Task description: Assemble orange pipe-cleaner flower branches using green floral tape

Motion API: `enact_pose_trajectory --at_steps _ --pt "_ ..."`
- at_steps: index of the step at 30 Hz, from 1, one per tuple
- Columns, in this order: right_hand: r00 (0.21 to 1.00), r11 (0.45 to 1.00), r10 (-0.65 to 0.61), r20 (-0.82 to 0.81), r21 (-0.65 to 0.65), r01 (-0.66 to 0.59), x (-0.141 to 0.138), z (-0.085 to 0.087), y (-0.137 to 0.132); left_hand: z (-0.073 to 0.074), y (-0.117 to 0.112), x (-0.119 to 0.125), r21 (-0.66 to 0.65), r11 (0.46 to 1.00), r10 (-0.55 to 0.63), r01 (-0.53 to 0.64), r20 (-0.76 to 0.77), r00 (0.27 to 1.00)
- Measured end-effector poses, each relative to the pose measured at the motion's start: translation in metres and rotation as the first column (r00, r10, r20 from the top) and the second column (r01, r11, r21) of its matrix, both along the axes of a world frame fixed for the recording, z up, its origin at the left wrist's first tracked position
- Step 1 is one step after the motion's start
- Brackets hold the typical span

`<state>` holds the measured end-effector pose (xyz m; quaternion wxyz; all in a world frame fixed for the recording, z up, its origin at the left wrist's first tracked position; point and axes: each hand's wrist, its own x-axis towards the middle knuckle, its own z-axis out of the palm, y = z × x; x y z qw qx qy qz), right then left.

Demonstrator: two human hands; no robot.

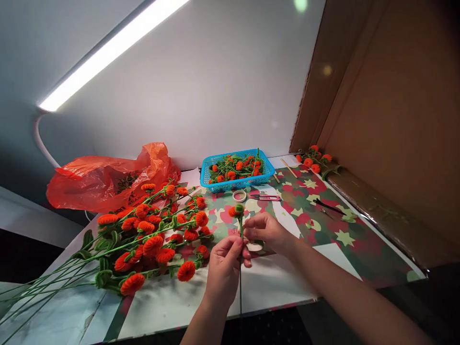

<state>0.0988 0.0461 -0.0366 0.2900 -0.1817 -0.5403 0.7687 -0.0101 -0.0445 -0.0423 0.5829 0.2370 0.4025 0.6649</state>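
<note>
My left hand (224, 266) is closed in a pinch on the thin green stem of a small orange pompom flower (236, 211), which stands upright above the table. My right hand (266, 231) is closed too, its fingertips pressed on the same stem just below the flower head. Under the right hand lies a roll of tape (256, 247), partly hidden. To the left of both hands a big heap of finished orange flowers on long green stems (151, 237) lies on the table.
A blue basket (207, 173) of short orange flower pieces stands at the back, with a white tape roll (239, 195) and pink snips (266, 197) before it. An orange plastic bag (108, 177) is at back left, more flowers (313, 160) at back right, by a cardboard wall (388, 120).
</note>
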Motion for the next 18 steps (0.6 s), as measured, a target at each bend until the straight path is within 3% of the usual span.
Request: enact_pose_trajectory --at_steps 3,5,8,12,14,18 --pt "0.998 0.998 0.058 -0.02 -0.014 -0.058 0.001 -0.001 0.0007 -0.0059 0.0015 -0.0014 -0.017 0.991 -0.124 0.133 0.264 0.957" --pt "0.999 0.999 0.049 -0.007 -0.005 -0.049 0.0011 -0.002 0.0015 -0.0081 0.0012 -0.0028 -0.02 0.981 -0.178 0.193 0.306 0.935" --pt "0.998 0.997 0.063 0.015 -0.041 -0.062 0.001 -0.0033 0.0021 -0.008 -0.0009 -0.0055 -0.033 0.979 -0.189 0.201 0.228 0.955" --pt "0.983 0.977 0.183 0.014 -0.109 -0.181 0.0029 -0.0025 0.0024 -0.007 -0.0029 -0.0076 -0.04 0.959 -0.268 0.279 0.174 0.947" --pt "0.986 0.982 0.166 0.024 -0.098 -0.162 0.004 -0.0016 0.0029 -0.0065 -0.0031 -0.0074 -0.057 0.954 -0.283 0.294 0.157 0.946" --pt "0.998 1.0 -0.019 0.068 -0.006 0.019 0.0029 -0.0009 0.0037 -0.0016 -0.005 -0.0075 -0.052 0.998 -0.051 0.041 -0.214 0.975"
